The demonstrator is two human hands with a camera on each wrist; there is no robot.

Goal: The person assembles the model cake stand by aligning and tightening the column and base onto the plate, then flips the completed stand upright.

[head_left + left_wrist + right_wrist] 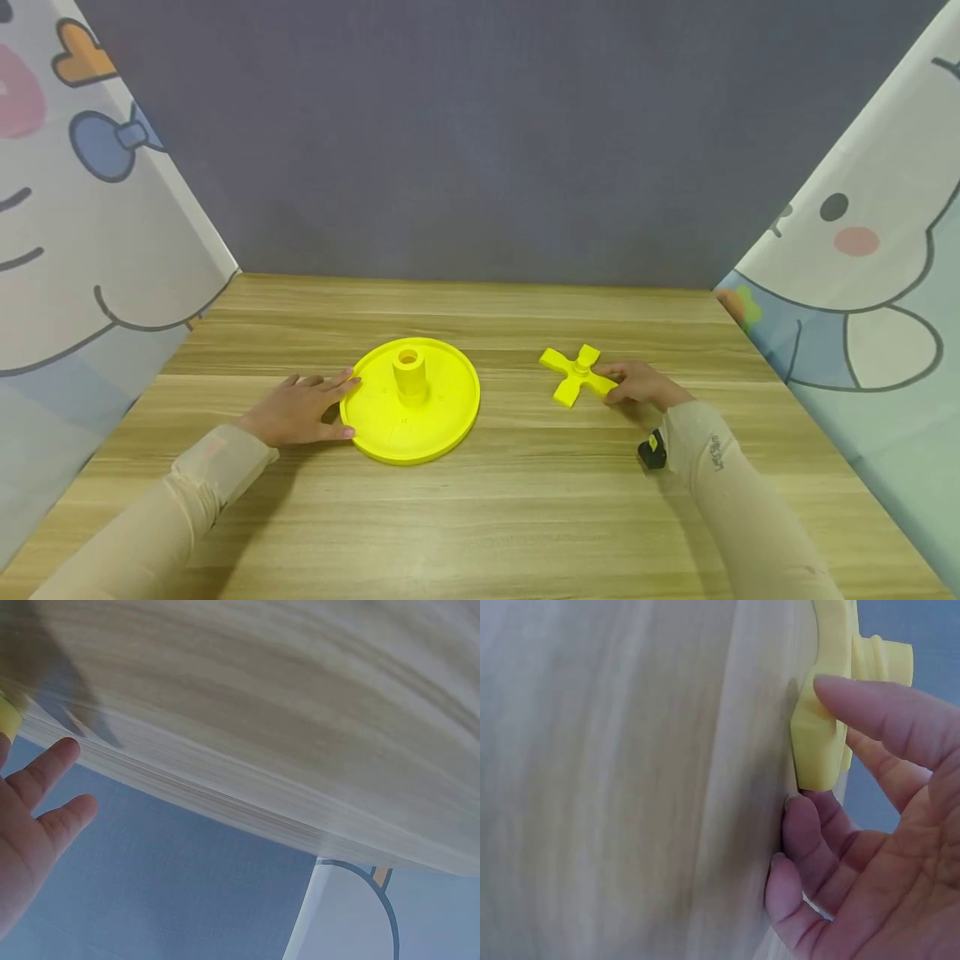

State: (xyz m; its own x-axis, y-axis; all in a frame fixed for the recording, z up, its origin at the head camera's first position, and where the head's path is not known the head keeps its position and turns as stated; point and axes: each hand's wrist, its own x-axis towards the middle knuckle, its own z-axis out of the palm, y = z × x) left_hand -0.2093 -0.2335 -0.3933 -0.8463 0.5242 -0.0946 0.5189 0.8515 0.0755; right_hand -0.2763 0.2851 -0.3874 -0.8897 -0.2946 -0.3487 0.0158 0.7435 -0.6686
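Note:
A round yellow disc (450, 417) with a raised rim lies on the wooden table, and a hollow post (411, 379) stands upright at its middle. My left hand (307, 410) touches the disc's left edge with thumb and fingertips, the fingers spread and fairly straight. In the left wrist view only a corner of the disc (7, 720) shows beside the fingers. To the right of the disc, a yellow cross-shaped piece (572, 387) with four arms has a short round stub on its centre. My right hand (641, 384) pinches one arm of this cross between thumb (855, 701) and fingers.
The table (465, 533) has light wood grain. A dark grey panel (480, 150) rises behind it. Cloths with cartoon prints (135, 275) stand at the left and right sides. Beneath the right wrist is a small black device (651, 452).

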